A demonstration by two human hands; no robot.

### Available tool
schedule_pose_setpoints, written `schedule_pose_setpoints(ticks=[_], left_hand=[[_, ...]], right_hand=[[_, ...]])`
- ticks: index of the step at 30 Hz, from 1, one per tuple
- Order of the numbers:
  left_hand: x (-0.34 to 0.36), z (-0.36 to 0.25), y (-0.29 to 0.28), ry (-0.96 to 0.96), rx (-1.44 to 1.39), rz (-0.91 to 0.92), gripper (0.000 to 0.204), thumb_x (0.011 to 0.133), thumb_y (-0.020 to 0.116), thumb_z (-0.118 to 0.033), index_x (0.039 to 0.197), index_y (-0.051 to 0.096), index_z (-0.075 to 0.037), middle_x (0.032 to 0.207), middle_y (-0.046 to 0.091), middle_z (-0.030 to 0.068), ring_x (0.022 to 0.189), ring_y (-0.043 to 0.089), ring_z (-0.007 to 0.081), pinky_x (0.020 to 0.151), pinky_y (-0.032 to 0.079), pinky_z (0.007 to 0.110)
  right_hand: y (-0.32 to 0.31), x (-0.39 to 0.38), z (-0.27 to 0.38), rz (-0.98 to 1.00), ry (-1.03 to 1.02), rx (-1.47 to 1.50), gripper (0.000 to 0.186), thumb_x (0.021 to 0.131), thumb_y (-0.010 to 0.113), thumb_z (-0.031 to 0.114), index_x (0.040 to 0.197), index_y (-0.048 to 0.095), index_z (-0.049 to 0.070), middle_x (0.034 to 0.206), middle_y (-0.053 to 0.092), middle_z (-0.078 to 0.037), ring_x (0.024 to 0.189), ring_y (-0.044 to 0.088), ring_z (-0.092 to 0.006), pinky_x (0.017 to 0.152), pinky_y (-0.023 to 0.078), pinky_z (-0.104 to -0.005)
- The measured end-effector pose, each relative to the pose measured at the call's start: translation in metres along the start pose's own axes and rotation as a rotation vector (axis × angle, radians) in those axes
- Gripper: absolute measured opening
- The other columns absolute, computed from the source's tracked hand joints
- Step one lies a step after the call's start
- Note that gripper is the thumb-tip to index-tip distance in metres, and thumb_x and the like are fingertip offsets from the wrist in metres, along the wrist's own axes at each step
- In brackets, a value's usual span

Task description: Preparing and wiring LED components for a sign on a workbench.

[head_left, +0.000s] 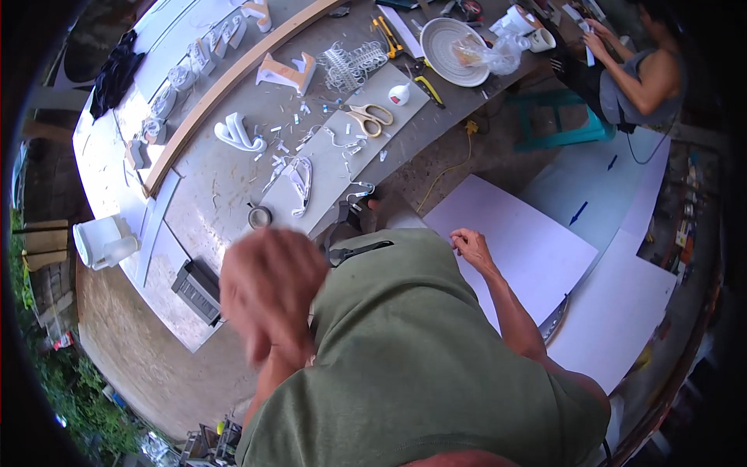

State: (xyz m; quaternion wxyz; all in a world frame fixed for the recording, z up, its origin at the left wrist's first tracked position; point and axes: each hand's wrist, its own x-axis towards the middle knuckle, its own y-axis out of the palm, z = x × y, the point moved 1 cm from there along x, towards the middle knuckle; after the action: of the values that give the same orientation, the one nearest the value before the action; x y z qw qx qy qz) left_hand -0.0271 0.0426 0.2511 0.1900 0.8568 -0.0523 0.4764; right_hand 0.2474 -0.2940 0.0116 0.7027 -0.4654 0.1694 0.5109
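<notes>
My left hand (274, 292) is raised close to the camera, left of my green shirt. It is smeared by motion, so its fingers cannot be made out. My right hand (471, 248) hangs by my right side, fingers loosely bent and apart, with nothing visible in it. Behind it lies a large white sheet (517, 233). Ahead, on the table (222, 198), a string of small white LED modules (300, 185) rests on a grey strip, near beige-handled scissors (372, 121) and a roll of tape (259, 217). A white curved letter piece (237, 134) lies farther left.
A long wooden bar (226, 89) crosses the table. Beyond it stand several white letter pieces. A white bucket (101, 241) and a black finned box (197, 292) sit at left. Far right, a co-worker (642, 82) sits near a teal stool (560, 140). A yellow cable (447, 171) runs across the floor.
</notes>
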Motion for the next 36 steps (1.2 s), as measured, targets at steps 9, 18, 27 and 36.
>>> schedule_pose_setpoints(ticks=[9, 18, 27, 36], left_hand=[[0.118, 0.013, 0.079, 0.04, -0.43, 0.651, 0.019, 0.093, 0.053, -0.014, 0.093, 0.068, -0.002, 0.059, 0.045, 0.0, 0.051, 0.052, 0.0153, 0.047, 0.036, 0.03], [0.198, 0.115, 0.117, 0.127, -0.704, 0.898, 0.008, 0.083, 0.063, -0.013, 0.076, 0.064, -0.009, 0.052, 0.051, -0.002, 0.046, 0.057, 0.0143, 0.041, 0.041, 0.031], [0.276, 0.252, 0.155, 0.184, -1.04, 1.155, 0.007, 0.081, 0.064, -0.008, 0.075, 0.06, -0.007, 0.048, 0.052, -0.0037, 0.042, 0.057, 0.0119, 0.038, 0.042, 0.029], [0.295, 0.284, 0.158, 0.016, -0.911, 1.127, 0.007, 0.084, 0.062, -0.012, 0.081, 0.06, -0.006, 0.05, 0.051, -0.0029, 0.043, 0.056, 0.0129, 0.039, 0.041, 0.03]], right_hand=[[0.012, -0.084, -0.028, -0.076, 0.187, 0.352, 0.026, 0.093, 0.058, 0.018, 0.109, 0.068, -0.001, 0.079, 0.069, -0.006, 0.064, 0.062, -0.0118, 0.054, 0.049, -0.029], [-0.038, -0.107, -0.091, -0.313, 0.114, 0.6, 0.026, 0.094, 0.057, 0.017, 0.112, 0.067, 0.001, 0.085, 0.07, -0.007, 0.065, 0.061, -0.0112, 0.055, 0.048, -0.0271], [-0.183, -0.229, -0.153, -1.117, 0.073, 0.38, 0.018, 0.091, 0.063, 0.005, 0.108, 0.068, 0.001, 0.085, 0.07, -0.011, 0.075, 0.069, -0.0179, 0.068, 0.054, -0.031], [-0.311, -0.43, -0.28, -1.817, 0.705, -1.063, 0.041, 0.09, 0.068, 0.022, 0.125, 0.06, 0.002, 0.117, 0.065, -0.019, 0.109, 0.058, -0.0399, 0.096, 0.045, -0.0466]])
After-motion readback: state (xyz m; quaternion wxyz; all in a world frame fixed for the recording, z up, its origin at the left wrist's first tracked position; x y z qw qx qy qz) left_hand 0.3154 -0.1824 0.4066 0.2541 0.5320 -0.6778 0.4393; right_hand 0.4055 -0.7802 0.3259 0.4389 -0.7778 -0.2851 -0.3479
